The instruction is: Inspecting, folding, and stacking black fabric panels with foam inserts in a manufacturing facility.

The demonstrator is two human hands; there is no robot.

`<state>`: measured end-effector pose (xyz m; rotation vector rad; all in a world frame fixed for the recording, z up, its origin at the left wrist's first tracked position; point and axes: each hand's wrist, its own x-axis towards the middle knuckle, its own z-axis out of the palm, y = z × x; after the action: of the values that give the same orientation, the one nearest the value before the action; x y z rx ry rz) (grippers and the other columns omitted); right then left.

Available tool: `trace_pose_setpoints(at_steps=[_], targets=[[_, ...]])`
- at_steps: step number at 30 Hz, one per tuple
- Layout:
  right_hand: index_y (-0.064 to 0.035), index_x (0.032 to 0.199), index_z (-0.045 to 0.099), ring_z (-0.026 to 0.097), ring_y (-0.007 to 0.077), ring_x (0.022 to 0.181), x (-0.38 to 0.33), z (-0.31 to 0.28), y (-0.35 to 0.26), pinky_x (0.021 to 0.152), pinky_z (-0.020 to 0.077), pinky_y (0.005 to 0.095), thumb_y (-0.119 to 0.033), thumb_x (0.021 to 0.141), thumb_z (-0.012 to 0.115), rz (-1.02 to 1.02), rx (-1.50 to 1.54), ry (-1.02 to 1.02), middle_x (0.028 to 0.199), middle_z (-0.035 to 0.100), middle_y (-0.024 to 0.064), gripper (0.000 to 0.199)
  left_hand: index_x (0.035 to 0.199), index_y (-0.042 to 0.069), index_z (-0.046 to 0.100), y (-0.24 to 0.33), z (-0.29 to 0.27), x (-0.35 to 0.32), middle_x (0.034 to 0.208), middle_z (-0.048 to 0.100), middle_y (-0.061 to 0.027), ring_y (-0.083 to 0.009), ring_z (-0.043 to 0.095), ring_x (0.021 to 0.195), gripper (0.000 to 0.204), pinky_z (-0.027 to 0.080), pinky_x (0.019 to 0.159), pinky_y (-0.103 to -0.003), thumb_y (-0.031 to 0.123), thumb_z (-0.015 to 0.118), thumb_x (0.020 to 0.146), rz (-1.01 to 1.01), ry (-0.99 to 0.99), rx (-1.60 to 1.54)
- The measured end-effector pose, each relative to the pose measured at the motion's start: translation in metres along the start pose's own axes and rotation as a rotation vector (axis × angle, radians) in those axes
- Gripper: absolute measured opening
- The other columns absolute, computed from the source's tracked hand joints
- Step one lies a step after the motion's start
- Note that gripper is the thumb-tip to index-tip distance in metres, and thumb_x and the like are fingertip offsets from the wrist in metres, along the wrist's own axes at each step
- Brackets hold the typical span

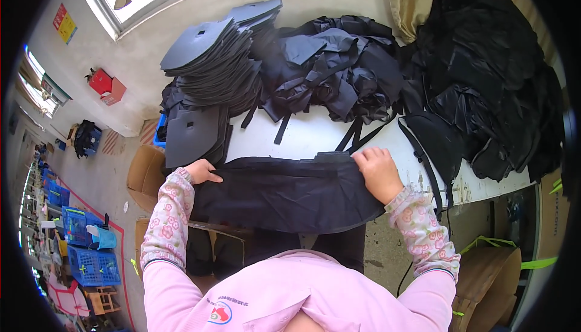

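A wide black fabric piece (290, 199) with a curved lower edge hangs over the front of the white table (266, 144), close to my body. My left hand (201, 171) is closed on its upper left corner, thumb lying over the cloth. At the upper right corner, my right hand (380, 176) pinches the same piece, its fingers partly hidden from view. The cloth is spread between both hands, with some creases. Just beyond my left hand lie several dark grey shaped sheets (193, 135), each with a small square hole. To the right of my right hand rests a half-moon black pouch (433, 144) with straps.
A tall stack of grey sheets (206, 66) stands at the back left. Crumpled black fabric (345, 72) fills the back middle, and a large black heap (484, 78) covers the right end. Cardboard boxes (145, 178) flank the table; blue baskets (94, 265) stand far left.
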<state>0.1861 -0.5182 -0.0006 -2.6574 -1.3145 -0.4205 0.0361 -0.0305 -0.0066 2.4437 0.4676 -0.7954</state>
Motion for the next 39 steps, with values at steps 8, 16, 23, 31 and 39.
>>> trace_pose_setpoints(at_steps=[8, 16, 23, 31, 39], targets=[[-0.0096, 0.149, 0.039, 0.028, 0.0302, 0.146, -0.028, 0.03, -0.034, 0.12, 0.0219, 0.0476, -0.049, 0.086, 0.064, -0.353, 0.243, -0.296, 0.155, 0.036, 0.0113, 0.078, 0.104, -0.003, 0.072, -0.016, 0.0, 0.008, 0.083, 0.072, -0.0139, -0.0207, 0.067, 0.075, 0.045, 0.053, 0.077, -0.035, 0.033, 0.081, 0.08, -0.007, 0.047, 0.171], [-0.0118, 0.152, 0.035, 0.024, 0.0323, 0.148, -0.02, 0.026, -0.027, 0.12, 0.0204, 0.0511, -0.055, 0.086, 0.064, -0.342, 0.253, -0.444, 0.158, 0.032, 0.0108, 0.084, 0.108, -0.001, 0.064, -0.035, -0.028, -0.028, 0.069, 0.06, -0.003, -0.0101, 0.056, 0.054, 0.029, 0.047, 0.05, -0.026, 0.009, 0.077, 0.084, -0.062, 0.175, -0.305], [-0.0087, 0.15, 0.036, 0.06, 0.0269, 0.118, 0.056, -0.046, -0.09, 0.1, 0.0481, 0.0383, -0.017, 0.09, 0.072, -0.056, 1.074, -0.298, 0.145, 0.049, 0.0151, 0.071, 0.108, 0.003, 0.059, 0.135, -0.002, -0.094, 0.069, 0.058, -0.0019, -0.0086, 0.051, 0.06, 0.03, 0.043, 0.057, -0.026, 0.008, 0.076, 0.084, 0.656, 0.301, -0.221], [0.0044, 0.117, 0.062, 0.067, 0.0114, 0.089, 0.053, -0.004, -0.093, 0.078, 0.0559, 0.0252, -0.003, 0.092, 0.065, 0.258, 1.682, -0.332, 0.101, 0.069, 0.0081, 0.026, 0.12, 0.007, 0.053, 0.092, 0.003, -0.042, 0.108, 0.064, -0.0118, -0.0313, 0.063, 0.094, 0.054, 0.051, 0.087, -0.036, 0.022, 0.082, 0.077, 0.63, 0.738, -0.157], [0.0045, 0.106, 0.064, 0.068, 0.0113, 0.079, 0.051, 0.0, -0.093, 0.072, 0.0581, 0.0248, -0.007, 0.094, 0.065, 0.261, 1.605, -0.347, 0.088, 0.07, 0.0064, 0.017, 0.127, 0.013, 0.057, -0.048, -0.012, 0.006, 0.123, 0.064, -0.015, -0.0353, 0.06, 0.115, 0.063, 0.047, 0.098, -0.042, 0.023, 0.084, 0.071, 0.019, 0.782, 0.161]])
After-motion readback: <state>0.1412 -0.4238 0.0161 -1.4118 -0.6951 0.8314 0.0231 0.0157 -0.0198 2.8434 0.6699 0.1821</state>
